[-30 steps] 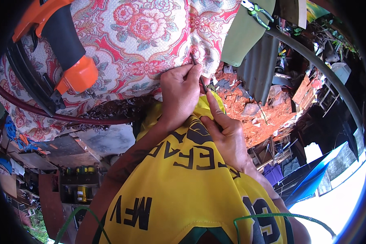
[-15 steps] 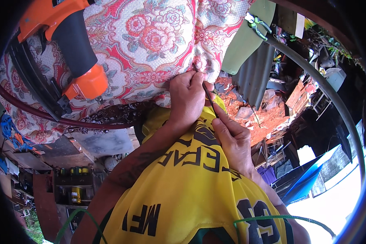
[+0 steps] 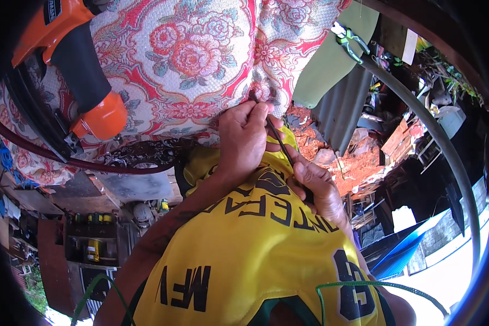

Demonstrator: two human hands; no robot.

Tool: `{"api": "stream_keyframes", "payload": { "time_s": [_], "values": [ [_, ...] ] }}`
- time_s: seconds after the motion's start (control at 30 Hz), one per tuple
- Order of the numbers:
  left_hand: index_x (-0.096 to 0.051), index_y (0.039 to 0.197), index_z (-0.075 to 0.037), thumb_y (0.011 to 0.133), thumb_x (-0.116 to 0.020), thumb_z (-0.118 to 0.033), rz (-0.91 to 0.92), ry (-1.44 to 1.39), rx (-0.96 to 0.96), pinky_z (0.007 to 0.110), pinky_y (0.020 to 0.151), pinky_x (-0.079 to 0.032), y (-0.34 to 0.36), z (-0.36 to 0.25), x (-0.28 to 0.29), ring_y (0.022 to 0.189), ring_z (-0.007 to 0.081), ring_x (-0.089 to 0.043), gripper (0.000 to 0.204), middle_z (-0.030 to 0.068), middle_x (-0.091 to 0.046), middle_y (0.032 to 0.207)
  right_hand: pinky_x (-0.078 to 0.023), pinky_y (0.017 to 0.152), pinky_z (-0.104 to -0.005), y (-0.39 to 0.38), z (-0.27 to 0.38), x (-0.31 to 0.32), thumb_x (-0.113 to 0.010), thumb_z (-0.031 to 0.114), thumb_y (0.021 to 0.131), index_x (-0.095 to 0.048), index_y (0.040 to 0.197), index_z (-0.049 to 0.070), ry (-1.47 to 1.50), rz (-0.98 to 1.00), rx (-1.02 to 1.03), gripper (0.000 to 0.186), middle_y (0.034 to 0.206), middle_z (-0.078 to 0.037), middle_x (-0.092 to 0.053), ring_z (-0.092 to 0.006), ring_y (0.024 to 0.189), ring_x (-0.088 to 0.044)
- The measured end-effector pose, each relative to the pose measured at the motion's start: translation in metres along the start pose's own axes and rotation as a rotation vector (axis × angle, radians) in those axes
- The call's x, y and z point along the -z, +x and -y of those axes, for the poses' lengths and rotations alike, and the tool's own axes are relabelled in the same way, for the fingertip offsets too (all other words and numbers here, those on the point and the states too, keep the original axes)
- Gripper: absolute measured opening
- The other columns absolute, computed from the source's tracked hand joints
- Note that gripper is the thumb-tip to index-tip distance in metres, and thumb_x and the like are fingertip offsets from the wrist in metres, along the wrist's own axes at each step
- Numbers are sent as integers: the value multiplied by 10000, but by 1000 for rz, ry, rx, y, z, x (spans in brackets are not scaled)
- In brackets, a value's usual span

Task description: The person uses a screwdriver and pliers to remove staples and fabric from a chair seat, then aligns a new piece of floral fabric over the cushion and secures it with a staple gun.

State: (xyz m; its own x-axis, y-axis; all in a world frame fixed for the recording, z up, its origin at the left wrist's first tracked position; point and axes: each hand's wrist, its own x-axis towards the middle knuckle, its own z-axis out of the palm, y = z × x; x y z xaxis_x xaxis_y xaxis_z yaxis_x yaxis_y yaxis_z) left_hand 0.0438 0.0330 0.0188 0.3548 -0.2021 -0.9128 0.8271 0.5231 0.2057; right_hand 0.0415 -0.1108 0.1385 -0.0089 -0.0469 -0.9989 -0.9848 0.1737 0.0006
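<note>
My left hand point(image 3: 243, 133) is closed in a pinch against the edge of the floral upholstery fabric point(image 3: 193, 60), near a seam. A thin dark strip point(image 3: 280, 138) runs from beside my left fingertips down to my right hand point(image 3: 318, 182). The right fingers are closed round its lower part; whether it is stiff or soft I cannot tell. Its upper end is partly hidden by my left fingers. An orange and black staple gun point(image 3: 81, 70) lies on the fabric to the left, apart from both hands.
Green-handled pliers point(image 3: 350, 42) rest at the upper right, by a green panel point(image 3: 323, 76). A dark red hose point(image 3: 92, 164) crosses below the staple gun. A thick grey tube point(image 3: 434, 125) curves down the right. Shelves with cans point(image 3: 94, 250) stand lower left.
My right hand has shifted slightly right and down along the dark strip. My left hand stays pinched at the fabric edge. The whole view has shifted a little.
</note>
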Motion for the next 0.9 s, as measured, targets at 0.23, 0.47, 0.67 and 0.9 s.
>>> {"api": "stream_keyframes", "payload": {
  "time_s": [0.23, 0.47, 0.67, 0.9],
  "values": [
    [-668, 1082, 37, 1047, -538, -191, -26, -59, -12, 288, 594, -607, 2, 3, -2, 740, 145, -710, 264, 98, -707, 899, -267, 461, -201, 23, -12, 20, -622, 164, 1061, -623, 1426, 88, -294, 11, 305, 373, 646, 57, -492, -20, 515, -371],
    [-659, 1148, 35, 1076, -558, -220, -24, -46, -2, 308, 745, -625, 4, 0, -5, 882, 180, -728, 283, 114, -727, 1021, -245, 334, -166, 42, 30, 67, -584, 287, 1078, -529, 1498, 118, 118, 371, -152, 456, 694, -1, -480, -32, 423, -351],
    [-678, 1108, 29, 1070, -587, -240, -90, 2, -49, 298, 743, -618, -3, 8, -8, 847, 164, -719, 287, 114, -727, 1013, -267, 356, -185, 22, 59, 50, -604, 278, 1071, -575, 1469, 100, -278, 250, -1, 436, 669, 9, -518, -26, 433, -381],
    [-708, 1012, 45, 1061, -613, -228, -236, -106, -306, 236, 632, -562, 0, 33, -15, 712, 91, -666, 293, 71, -723, 826, -266, 375, -187, 43, 116, 67, -663, 244, 1043, -648, 1386, 49, -667, 322, 88, 395, 640, 13, -564, -12, 441, -397]
  ]
}}
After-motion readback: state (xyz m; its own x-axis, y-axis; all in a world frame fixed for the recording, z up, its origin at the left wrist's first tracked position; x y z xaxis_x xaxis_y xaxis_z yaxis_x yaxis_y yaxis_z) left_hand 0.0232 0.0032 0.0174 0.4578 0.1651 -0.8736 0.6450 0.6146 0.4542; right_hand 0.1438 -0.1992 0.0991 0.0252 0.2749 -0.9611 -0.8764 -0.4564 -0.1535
